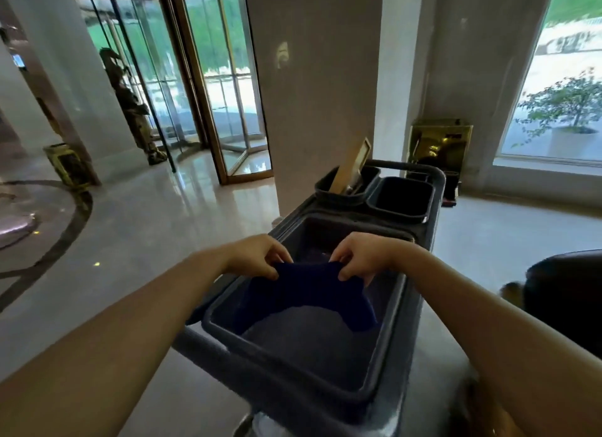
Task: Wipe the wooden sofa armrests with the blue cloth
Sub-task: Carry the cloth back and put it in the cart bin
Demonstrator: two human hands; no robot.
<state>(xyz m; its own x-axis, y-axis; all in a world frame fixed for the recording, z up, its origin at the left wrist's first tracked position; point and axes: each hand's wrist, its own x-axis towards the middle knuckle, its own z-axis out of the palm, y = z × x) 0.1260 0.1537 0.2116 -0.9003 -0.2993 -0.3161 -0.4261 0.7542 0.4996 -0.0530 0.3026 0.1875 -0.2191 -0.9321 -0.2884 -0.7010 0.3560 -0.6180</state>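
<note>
A dark blue cloth (309,293) hangs spread between both hands above the large bin of a grey cleaning cart (395,345). My left hand (257,255) pinches the cloth's upper left edge. My right hand (361,257) pinches its upper right edge. The cloth's lower part droops into the bin. At the right edge a dark rounded shape (566,293) with a brownish end shows; I cannot tell whether it is the sofa.
Two smaller black tubs (402,197) sit at the cart's far end, one holding a wooden-handled tool (350,166). A wide pillar (312,87) rises behind the cart. A revolving glass door (208,87) and statue (130,107) stand at left, a gold bin (439,146) by the window.
</note>
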